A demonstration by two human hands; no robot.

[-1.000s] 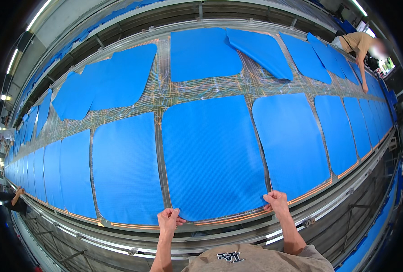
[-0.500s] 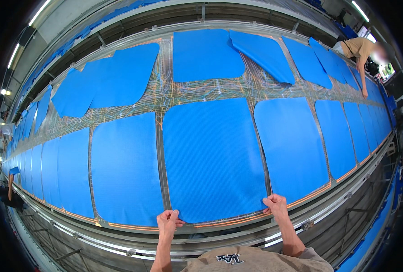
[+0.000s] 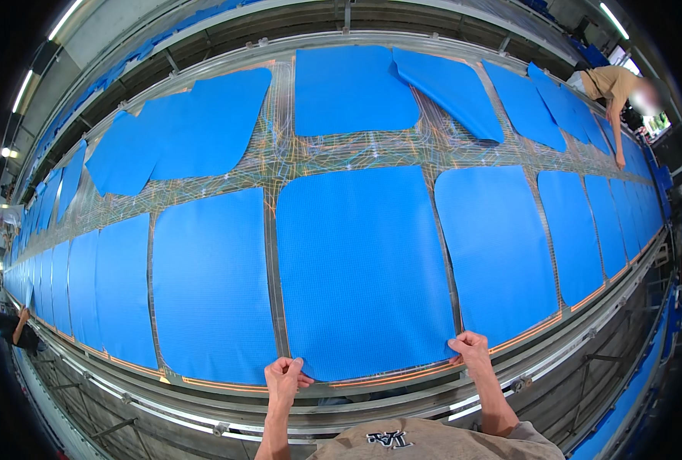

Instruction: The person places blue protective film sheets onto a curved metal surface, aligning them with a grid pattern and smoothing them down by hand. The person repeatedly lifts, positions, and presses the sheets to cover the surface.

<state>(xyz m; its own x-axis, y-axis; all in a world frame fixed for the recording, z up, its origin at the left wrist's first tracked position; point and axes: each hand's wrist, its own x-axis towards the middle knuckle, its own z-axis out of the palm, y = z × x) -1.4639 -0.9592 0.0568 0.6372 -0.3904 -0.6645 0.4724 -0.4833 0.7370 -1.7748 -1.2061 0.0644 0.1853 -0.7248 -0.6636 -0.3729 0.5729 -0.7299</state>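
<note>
A blue textured sheet (image 3: 364, 268) with rounded corners lies flat on the long table in front of me. My left hand (image 3: 287, 377) pinches its near left corner between thumb and fingers. At the near right corner, my right hand (image 3: 470, 348) has the same sheet pinched. Both hands are at the table's near edge, where orange lines run along the rim. To the left lies another blue sheet (image 3: 212, 284), and to the right a further blue sheet (image 3: 498, 245), each separated from mine by a narrow dark gap.
Across the table's line-covered middle strip (image 3: 333, 156) lies a far row of blue sheets, including one with a folded edge (image 3: 463, 107). A metal rail (image 3: 218, 428) runs along the near side. A co-worker (image 3: 613, 84) leans in at far right; another person's arm (image 3: 23, 326) shows at far left.
My hands keep their pinch on the sheet's near corners, almost unmoved. The view has shifted slightly. At far left, the other person's hand and the blue piece it holds have moved.
</note>
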